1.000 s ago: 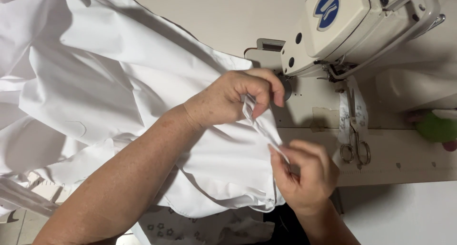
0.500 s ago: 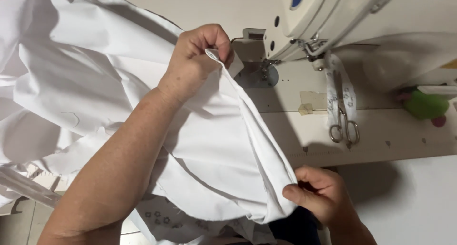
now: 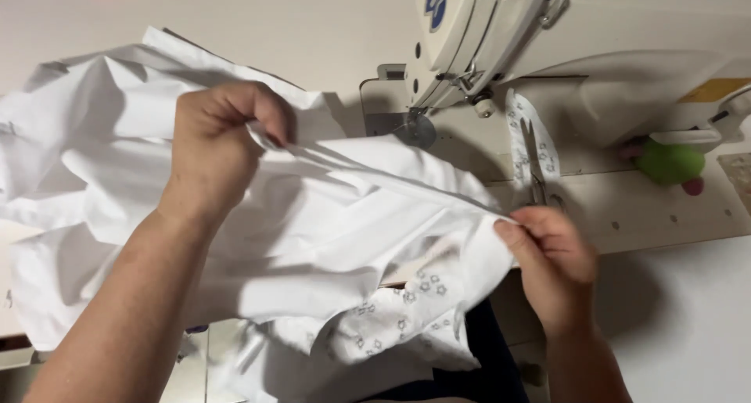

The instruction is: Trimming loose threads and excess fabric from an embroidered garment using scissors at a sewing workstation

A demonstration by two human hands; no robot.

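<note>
Much of the white fabric (image 3: 235, 239) is bunched in folds, so its true outline is hard to read, and its left and lower parts run off the picture. The fingertips of the left hand (image 3: 215, 145) are curled under and hidden by a fold; the hand is closed on the cloth's upper edge. The right hand (image 3: 551, 262) pinches the cloth's far right corner between thumb and fingers, though the exact grip is partly masked by the fabric itself. A star-patterned lining (image 3: 407, 309) shows beneath the cloth's lower edge.

The cloth lies over the near edge of the sewing table (image 3: 649, 215), left of the sewing machine (image 3: 469, 35), whose top is cut off. Bare table lies open to the right, near a green object (image 3: 669, 162) that is probably a pincushion. Scissors (image 3: 538, 176) lie on a patterned strip just above the right hand.

The held edge stretches taut between the hands, its long axis running left to right, dipping slightly toward the right.
</note>
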